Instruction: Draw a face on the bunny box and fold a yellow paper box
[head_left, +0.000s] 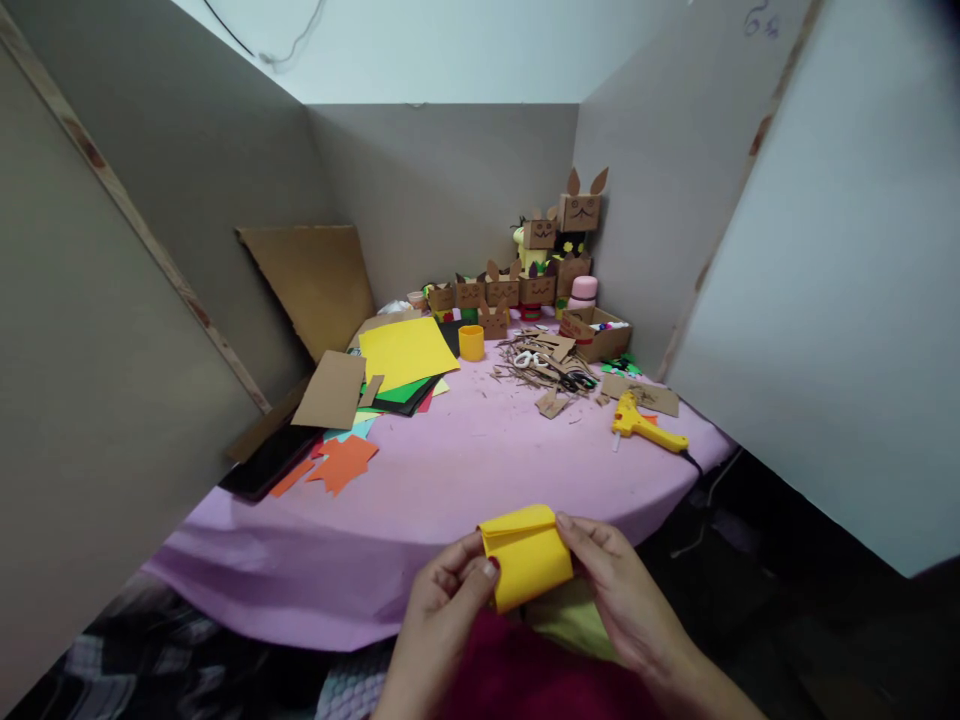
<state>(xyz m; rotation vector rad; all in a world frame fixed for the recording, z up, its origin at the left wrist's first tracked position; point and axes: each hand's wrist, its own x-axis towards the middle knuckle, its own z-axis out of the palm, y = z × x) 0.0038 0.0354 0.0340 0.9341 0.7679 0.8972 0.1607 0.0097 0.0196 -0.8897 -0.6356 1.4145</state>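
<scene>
Between my two hands is a piece of yellow craft foam or felt [531, 565], rolled into a flattened tube with one edge overlapping along its upper side. My left hand [450, 590] grips its left end, thumb in front and fingers behind. At the right end, my right hand [607, 565] pinches the upper corner between thumb and fingers. The roll is held in front of the table's near edge, above my lap. On the table farther back stands a finished-looking yellow ring [471, 343].
A yellow glue gun [645, 425] lies at the right. White-handled scissors [529, 359] and black scissors [577, 381] rest on cardboard scraps. Yellow sheets [409, 352], cardboard [330, 390] and orange pieces [345, 463] are at left. Several cardboard animal figures [502, 290] stand behind, beside a box [596, 340].
</scene>
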